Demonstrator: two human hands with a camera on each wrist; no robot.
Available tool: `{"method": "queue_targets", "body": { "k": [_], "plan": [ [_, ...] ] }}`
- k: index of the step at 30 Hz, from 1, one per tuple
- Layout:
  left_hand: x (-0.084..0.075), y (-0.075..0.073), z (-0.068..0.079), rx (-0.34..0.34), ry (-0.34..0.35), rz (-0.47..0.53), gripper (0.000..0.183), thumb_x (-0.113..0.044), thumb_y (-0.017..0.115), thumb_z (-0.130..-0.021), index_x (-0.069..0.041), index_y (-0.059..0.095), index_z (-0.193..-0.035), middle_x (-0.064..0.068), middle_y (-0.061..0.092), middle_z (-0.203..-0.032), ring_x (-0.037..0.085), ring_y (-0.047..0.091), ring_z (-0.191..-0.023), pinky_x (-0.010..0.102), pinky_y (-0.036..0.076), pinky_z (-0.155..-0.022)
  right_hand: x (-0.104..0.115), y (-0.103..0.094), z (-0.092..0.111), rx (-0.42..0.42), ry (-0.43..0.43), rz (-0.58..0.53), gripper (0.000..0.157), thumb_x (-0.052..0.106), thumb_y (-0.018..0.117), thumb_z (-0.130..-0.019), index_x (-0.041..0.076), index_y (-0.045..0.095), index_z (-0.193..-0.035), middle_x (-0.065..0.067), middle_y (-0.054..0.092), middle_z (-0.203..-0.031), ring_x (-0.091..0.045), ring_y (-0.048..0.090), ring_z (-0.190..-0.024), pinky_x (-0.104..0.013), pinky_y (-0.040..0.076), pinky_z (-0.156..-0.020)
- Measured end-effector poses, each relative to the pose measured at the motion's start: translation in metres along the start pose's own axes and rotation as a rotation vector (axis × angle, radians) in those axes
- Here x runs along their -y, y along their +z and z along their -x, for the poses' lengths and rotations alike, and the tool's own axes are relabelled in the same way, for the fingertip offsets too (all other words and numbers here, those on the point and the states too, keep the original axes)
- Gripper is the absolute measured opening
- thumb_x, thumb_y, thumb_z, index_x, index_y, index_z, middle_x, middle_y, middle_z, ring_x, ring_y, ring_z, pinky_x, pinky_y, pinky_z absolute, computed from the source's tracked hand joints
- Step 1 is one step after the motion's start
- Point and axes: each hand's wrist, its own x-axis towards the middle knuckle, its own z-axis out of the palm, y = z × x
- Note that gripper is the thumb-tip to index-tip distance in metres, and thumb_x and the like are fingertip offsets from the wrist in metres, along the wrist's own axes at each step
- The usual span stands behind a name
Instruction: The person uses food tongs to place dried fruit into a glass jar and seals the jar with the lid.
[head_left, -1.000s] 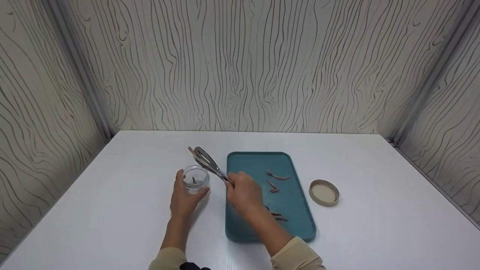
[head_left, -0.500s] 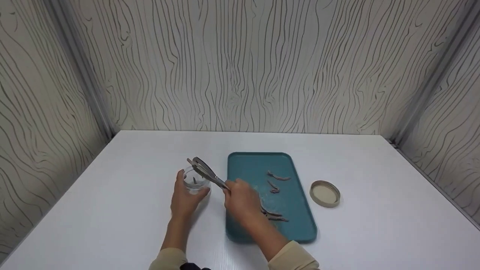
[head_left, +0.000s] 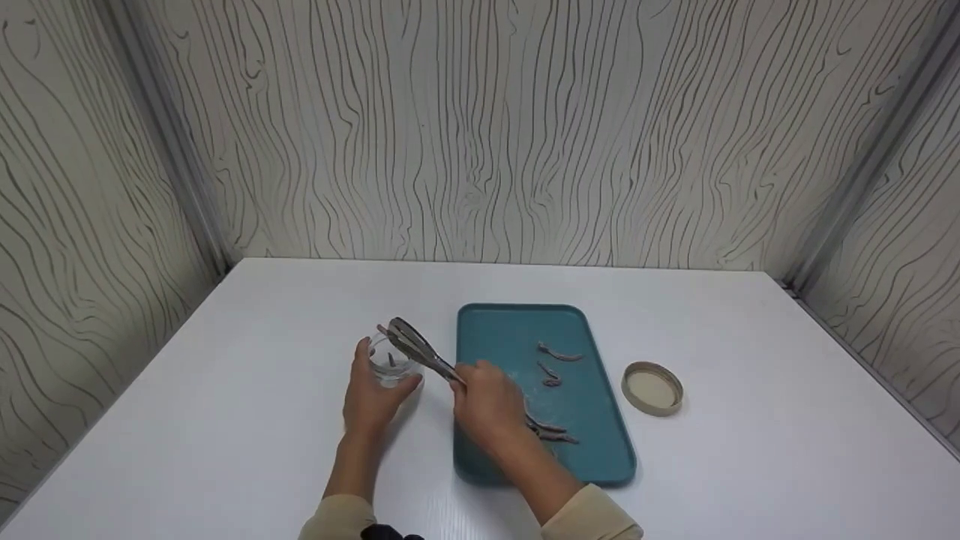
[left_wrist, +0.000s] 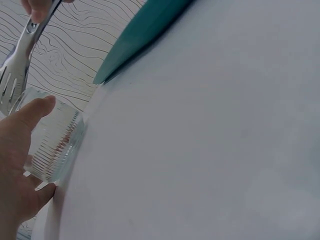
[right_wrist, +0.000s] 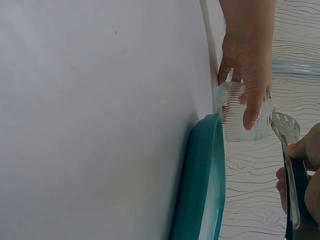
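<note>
A ribbed clear glass jar stands on the white table with a few small dark pieces inside. My left hand holds it around the side, thumb and fingers apart on the glass; the left wrist view has the same jar. In my right hand are metal tongs, gripped by the handles. Their slotted tips hover over the jar's mouth, and a thin brownish strip sticks out beyond them. The right wrist view shows the slotted tongs end beside the jar's rim.
A teal tray lies right of the jar, partly under my right forearm. On it are several brown, wrinkled strips. A beige round lid rests inside-up to the tray's right. A wood-grain patterned wall closes off the back.
My right hand has lowered the tongs with the strip toward the jar's mouth, mostly in the first half second. The left hand and jar have stayed in place.
</note>
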Motion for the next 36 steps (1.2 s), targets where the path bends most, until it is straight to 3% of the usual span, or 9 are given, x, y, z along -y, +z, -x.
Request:
{"method": "queue_targets", "body": {
  "k": [19, 24, 29, 36],
  "plan": [
    [0.0, -0.002, 0.0, 0.03, -0.021, 0.011, 0.089, -0.031, 0.073, -0.064, -0.01, 0.022, -0.133, 0.015, 0.033, -0.133, 0.03, 0.03, -0.12, 0.046, 0.028, -0.093, 0.0, -0.002, 0.002, -0.009, -0.038, 0.015, 0.009, 0.019, 0.062, -0.077, 0.012, 0.063, -0.081, 0.004, 0.042, -0.062, -0.014, 0.048, -0.056, -0.03, 0.039, -0.044],
    [0.0, -0.002, 0.0, 0.018, 0.002, 0.021, 0.087, -0.031, 0.074, -0.063, -0.011, 0.025, -0.132, 0.014, 0.034, -0.132, 0.029, 0.031, -0.12, 0.046, 0.029, -0.092, -0.001, -0.002, 0.003, -0.024, -0.041, -0.004, 0.011, 0.02, 0.062, -0.077, 0.01, 0.064, -0.082, 0.003, 0.042, -0.062, -0.014, 0.047, -0.055, -0.03, 0.038, -0.044],
    [-0.001, -0.003, 0.001, 0.005, 0.022, 0.025, 0.086, -0.032, 0.073, -0.064, -0.01, 0.025, -0.132, 0.015, 0.035, -0.132, 0.03, 0.031, -0.119, 0.045, 0.029, -0.092, 0.0, -0.005, 0.002, -0.042, -0.044, -0.012, 0.018, 0.022, 0.062, -0.077, 0.008, 0.064, -0.089, 0.001, 0.044, -0.065, -0.018, 0.048, -0.059, -0.033, 0.04, -0.046],
    [-0.002, -0.003, 0.002, 0.017, -0.002, 0.031, 0.087, -0.032, 0.074, -0.064, -0.01, 0.025, -0.132, 0.015, 0.034, -0.132, 0.03, 0.031, -0.12, 0.046, 0.027, -0.093, 0.002, -0.015, 0.0, -0.02, -0.008, -0.041, 0.03, 0.027, 0.061, -0.078, 0.006, 0.062, -0.1, 0.0, 0.046, -0.073, -0.015, 0.046, -0.066, -0.031, 0.042, -0.052]
  ]
}}
